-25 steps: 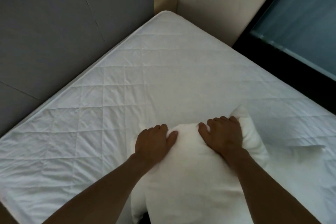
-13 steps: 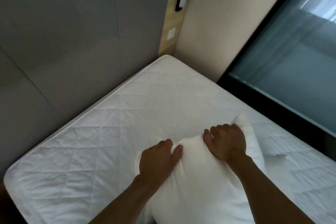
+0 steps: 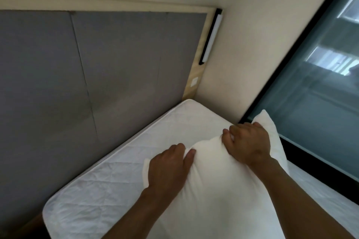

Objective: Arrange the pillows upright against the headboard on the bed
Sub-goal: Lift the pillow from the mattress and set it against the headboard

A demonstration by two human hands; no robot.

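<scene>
A white pillow (image 3: 219,186) is lifted above the white quilted mattress (image 3: 116,186), filling the lower middle of the view. My left hand (image 3: 167,165) grips its top edge on the left, fingers dug into the fabric. My right hand (image 3: 247,141) grips the top edge further right, near the pillow's upper right corner. The grey padded headboard (image 3: 97,75) rises behind the mattress on the left, apart from the pillow. The pillow's lower part runs out of view below.
A wooden strip with a black-and-white bar light (image 3: 210,37) and a white switch (image 3: 194,84) borders the headboard's right side. A beige wall (image 3: 252,54) meets it at the corner. A dark-framed glass pane (image 3: 320,87) runs along the bed's right side.
Both hands have raised the pillow off the mattress and carried it up and forward toward the far corner. My view has tilted upward, showing more headboard and wall.
</scene>
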